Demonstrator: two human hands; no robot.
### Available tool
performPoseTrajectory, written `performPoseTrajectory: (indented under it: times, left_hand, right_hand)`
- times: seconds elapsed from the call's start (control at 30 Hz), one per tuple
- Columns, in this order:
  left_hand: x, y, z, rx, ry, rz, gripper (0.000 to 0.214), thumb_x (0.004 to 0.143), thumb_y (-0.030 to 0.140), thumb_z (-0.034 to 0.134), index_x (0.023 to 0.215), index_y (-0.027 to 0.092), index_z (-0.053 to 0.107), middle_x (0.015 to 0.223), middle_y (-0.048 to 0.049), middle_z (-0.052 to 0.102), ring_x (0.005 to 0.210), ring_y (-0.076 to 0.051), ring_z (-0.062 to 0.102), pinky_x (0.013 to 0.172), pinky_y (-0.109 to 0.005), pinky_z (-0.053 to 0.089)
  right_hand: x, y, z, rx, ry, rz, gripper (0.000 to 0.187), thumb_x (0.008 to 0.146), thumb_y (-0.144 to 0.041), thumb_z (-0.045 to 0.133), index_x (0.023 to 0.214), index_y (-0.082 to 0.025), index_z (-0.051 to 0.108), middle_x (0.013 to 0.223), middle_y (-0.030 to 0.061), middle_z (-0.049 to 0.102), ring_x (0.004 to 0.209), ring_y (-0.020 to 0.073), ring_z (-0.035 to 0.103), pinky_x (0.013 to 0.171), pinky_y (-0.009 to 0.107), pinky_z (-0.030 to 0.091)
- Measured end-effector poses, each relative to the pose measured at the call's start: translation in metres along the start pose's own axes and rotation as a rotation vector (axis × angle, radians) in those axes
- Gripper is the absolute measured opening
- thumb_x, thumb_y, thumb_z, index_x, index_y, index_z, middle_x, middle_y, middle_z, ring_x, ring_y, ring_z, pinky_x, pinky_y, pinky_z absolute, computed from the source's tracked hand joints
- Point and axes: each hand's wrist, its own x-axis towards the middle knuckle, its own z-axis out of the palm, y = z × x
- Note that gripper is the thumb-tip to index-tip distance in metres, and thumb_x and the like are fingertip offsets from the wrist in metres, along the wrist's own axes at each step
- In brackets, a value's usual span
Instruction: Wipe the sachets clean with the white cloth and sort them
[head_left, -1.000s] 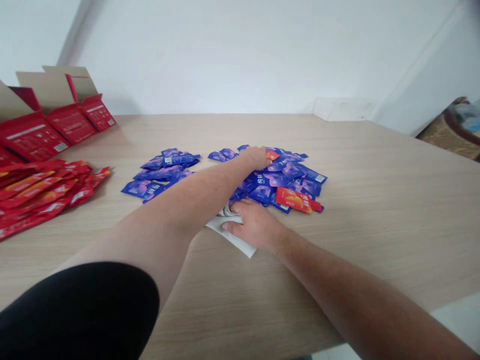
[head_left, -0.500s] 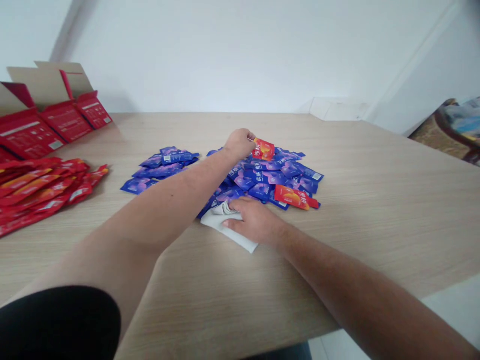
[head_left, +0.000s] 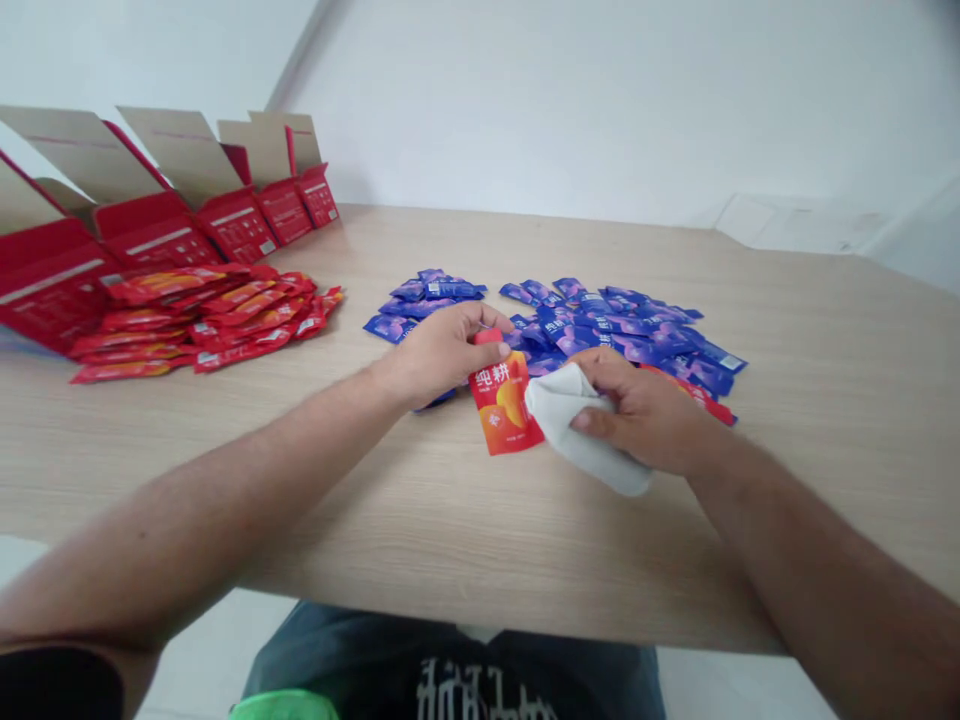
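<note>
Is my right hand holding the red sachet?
No, the right hand is on a white cloth, while the left hand holds the red sachet.

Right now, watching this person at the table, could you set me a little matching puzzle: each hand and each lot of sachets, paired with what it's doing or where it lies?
Things:
1. Left hand
2. Right hand
3. Blue-purple sachets
4. Red sachets

Matches:
A. Piled beside open red cartons
B. Holding a white cloth
C. Lying in two heaps mid-way along the wooden table
D. Holding an orange-red sachet by its top

Right pairs: 1-D, 2-B, 3-C, 4-A.
</note>
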Motion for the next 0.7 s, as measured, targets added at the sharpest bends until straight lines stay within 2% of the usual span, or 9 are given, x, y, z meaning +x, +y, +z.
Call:
performPoseTrajectory:
  times: [0.1,0.23,0.37,0.5,0.7]
  left_hand:
    - [-0.007,-0.013,0.015,-0.025,-0.051,0.019,0.026,0.083,0.024,0.075,0.106,0.018,0.065,0.076,0.0022,0.062,0.061,-0.009,0.056,0.057,-0.022,0.046]
    - [-0.01,-0.036,0.031,-0.147,-0.013,0.061,0.031,0.083,0.028,0.077,0.107,0.019,0.06,0.076,0.0032,0.061,0.061,-0.009,0.056,0.055,-0.021,0.044]
    - [-0.017,-0.055,0.04,-0.323,0.032,0.008,0.035,0.086,0.039,0.075,0.108,0.021,0.056,0.073,0.0025,0.063,0.062,-0.012,0.059,0.056,-0.023,0.044]
    - [-0.022,-0.06,0.044,-0.241,0.081,-0.023,0.024,0.09,0.041,0.067,0.09,0.02,0.056,0.072,0.0031,0.058,0.06,-0.011,0.052,0.056,-0.024,0.041]
    - [-0.022,-0.062,0.042,-0.123,0.061,-0.037,0.025,0.094,0.041,0.059,0.081,0.02,0.053,0.067,0.0038,0.054,0.056,-0.01,0.044,0.052,-0.023,0.034]
  right_hand:
    - [0.004,0.007,0.022,0.012,-0.059,0.087,0.038,0.093,-0.057,0.064,0.105,-0.021,0.071,0.11,0.0078,0.068,0.104,0.026,0.063,0.09,0.038,0.048]
    - [0.004,0.009,0.042,0.002,-0.089,0.217,0.034,0.092,-0.053,0.065,0.102,-0.02,0.07,0.103,0.0054,0.07,0.09,0.0225,0.065,0.079,0.034,0.048]
    - [0.002,0.01,0.045,0.061,-0.002,0.292,0.037,0.092,-0.054,0.065,0.108,-0.021,0.07,0.102,0.0039,0.072,0.088,0.0213,0.067,0.075,0.032,0.05]
    - [0.0,0.015,0.043,0.125,0.103,0.408,0.045,0.094,-0.059,0.063,0.117,-0.022,0.069,0.104,0.0046,0.074,0.084,0.0217,0.068,0.07,0.032,0.051]
    - [-0.001,0.014,0.045,0.169,0.041,0.459,0.047,0.093,-0.061,0.064,0.118,-0.022,0.067,0.098,0.0036,0.075,0.079,0.0209,0.069,0.067,0.031,0.052]
